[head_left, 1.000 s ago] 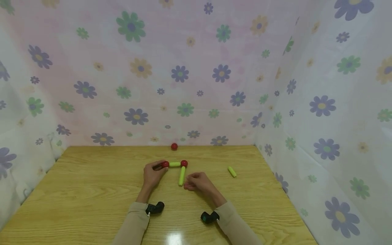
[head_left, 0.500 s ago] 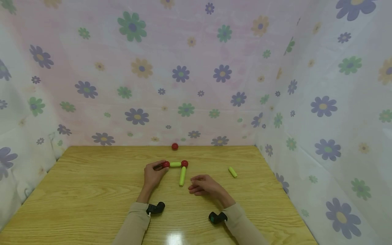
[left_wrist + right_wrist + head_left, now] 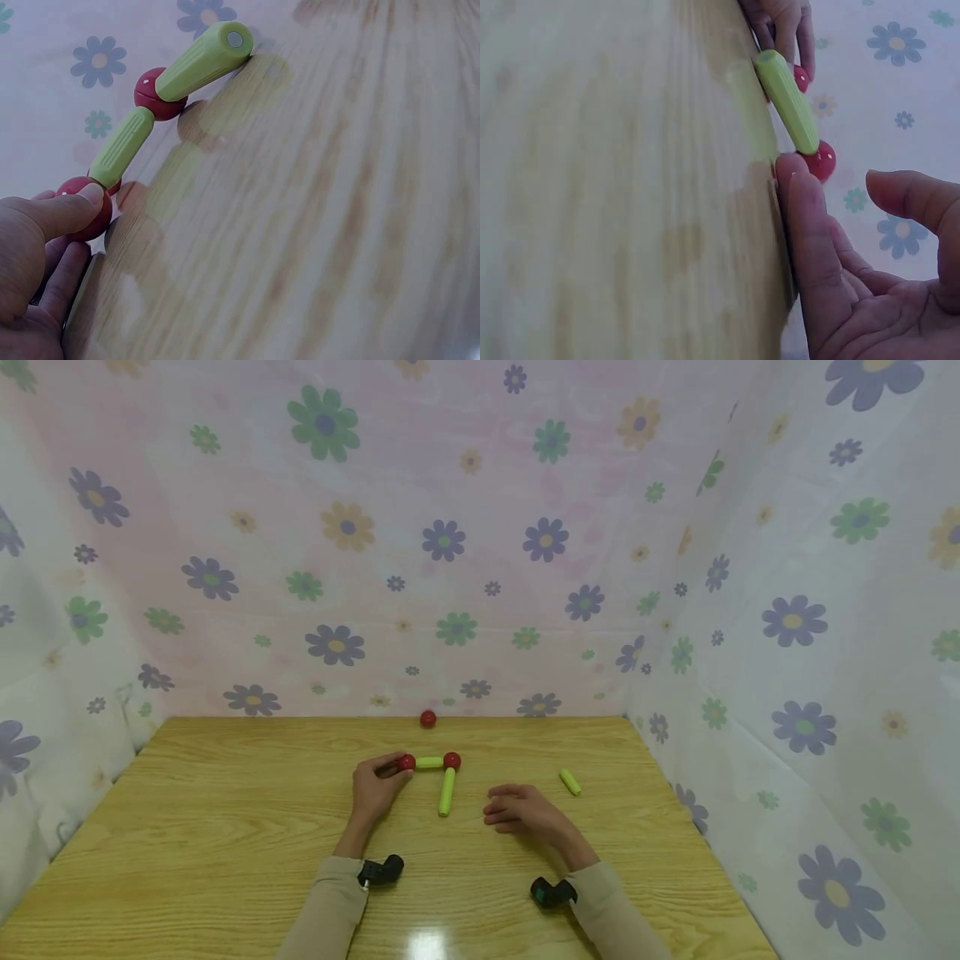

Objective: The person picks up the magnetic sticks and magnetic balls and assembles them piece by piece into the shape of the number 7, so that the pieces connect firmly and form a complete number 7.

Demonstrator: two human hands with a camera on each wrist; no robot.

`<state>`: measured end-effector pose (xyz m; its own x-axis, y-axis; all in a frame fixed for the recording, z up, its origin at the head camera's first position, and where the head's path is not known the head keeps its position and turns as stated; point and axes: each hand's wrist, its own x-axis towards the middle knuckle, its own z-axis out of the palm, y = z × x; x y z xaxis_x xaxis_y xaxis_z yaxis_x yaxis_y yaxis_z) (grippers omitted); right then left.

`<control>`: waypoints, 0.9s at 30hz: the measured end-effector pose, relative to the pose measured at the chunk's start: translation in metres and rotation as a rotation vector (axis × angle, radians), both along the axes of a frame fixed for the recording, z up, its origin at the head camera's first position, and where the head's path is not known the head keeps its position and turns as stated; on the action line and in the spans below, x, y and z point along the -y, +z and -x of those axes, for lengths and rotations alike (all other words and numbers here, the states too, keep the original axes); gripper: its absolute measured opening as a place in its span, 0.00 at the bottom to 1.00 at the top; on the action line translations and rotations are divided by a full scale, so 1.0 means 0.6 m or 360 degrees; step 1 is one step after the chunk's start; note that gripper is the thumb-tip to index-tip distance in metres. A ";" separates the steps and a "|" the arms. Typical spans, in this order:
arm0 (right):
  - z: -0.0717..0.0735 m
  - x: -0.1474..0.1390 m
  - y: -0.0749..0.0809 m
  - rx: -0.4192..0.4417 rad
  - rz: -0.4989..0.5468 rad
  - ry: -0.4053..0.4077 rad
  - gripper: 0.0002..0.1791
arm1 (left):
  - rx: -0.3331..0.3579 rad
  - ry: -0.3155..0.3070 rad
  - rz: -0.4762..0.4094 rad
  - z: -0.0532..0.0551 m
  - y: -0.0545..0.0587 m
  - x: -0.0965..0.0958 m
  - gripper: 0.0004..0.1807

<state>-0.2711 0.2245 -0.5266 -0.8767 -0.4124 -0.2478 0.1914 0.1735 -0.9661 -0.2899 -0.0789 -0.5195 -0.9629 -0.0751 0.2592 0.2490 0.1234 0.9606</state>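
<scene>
Pinching the left red ball [image 3: 407, 763] on the counter [image 3: 225, 835] with my left hand [image 3: 376, 791], right hand [image 3: 528, 814] loose and empty near the longer green rod [image 3: 447, 792], I should grip lightly so nothing twists

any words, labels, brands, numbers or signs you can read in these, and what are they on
None: no readable word, label, brand, number or sign shows in any view.
Red balls and yellow-green rods: no lettering visible.
Patterned cloth: printed flowers only, no text seen.
Black wrist devices: any marking is too small to read.
</scene>
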 end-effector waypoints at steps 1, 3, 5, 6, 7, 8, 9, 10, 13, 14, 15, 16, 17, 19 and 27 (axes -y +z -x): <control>0.001 -0.005 0.001 -0.0026 -0.0006 -0.0004 0.28 | 0.0001 -0.0001 0.0001 0.000 0.000 0.000 0.19; 0.002 -0.015 0.004 -0.0087 -0.0022 -0.0020 0.28 | 0.0008 -0.0003 0.0000 -0.001 0.000 0.001 0.19; 0.004 -0.025 0.006 -0.0144 -0.0034 -0.0091 0.28 | 0.0011 -0.0005 0.0004 -0.001 -0.001 0.002 0.19; 0.005 -0.029 0.008 -0.0169 -0.0026 -0.0149 0.27 | 0.0014 -0.0006 0.0003 0.000 -0.001 0.002 0.19; 0.007 -0.032 0.010 -0.0206 -0.0012 -0.0219 0.26 | 0.0017 -0.0006 0.0002 0.000 -0.001 0.002 0.19; 0.008 -0.036 0.012 -0.0243 0.0014 -0.0301 0.25 | 0.0019 -0.0006 -0.0001 0.000 -0.002 0.002 0.19; 0.011 -0.040 0.014 -0.0279 0.0048 -0.0390 0.24 | 0.0019 -0.0005 0.0002 0.001 -0.001 0.002 0.19; 0.013 -0.044 0.016 -0.0319 0.0083 -0.0488 0.23 | 0.0014 -0.0005 0.0009 0.001 -0.001 0.003 0.19; 0.020 -0.057 0.023 -0.0428 0.0201 -0.0719 0.18 | 0.0009 -0.0012 0.0012 0.000 0.000 0.003 0.19; 0.022 -0.062 0.025 -0.0453 0.0231 -0.0773 0.17 | 0.0006 -0.0016 0.0014 0.000 0.001 0.003 0.19; 0.025 -0.067 0.027 -0.0477 0.0248 -0.0818 0.15 | 0.0004 -0.0019 0.0019 0.000 0.001 0.004 0.19; 0.027 -0.073 0.029 -0.0499 0.0250 -0.0851 0.14 | 0.0004 -0.0022 0.0022 0.000 0.001 0.004 0.19; 0.029 -0.078 0.031 -0.0515 0.0259 -0.0879 0.13 | 0.0006 -0.0026 0.0017 0.000 0.001 0.004 0.19; 0.033 -0.088 0.032 -0.0543 0.0243 -0.0924 0.12 | 0.0012 -0.0028 0.0017 0.000 0.001 0.004 0.19; 0.038 -0.123 0.029 -0.0569 0.0048 -0.1023 0.15 | 0.0000 -0.0026 0.0010 0.011 -0.012 0.003 0.20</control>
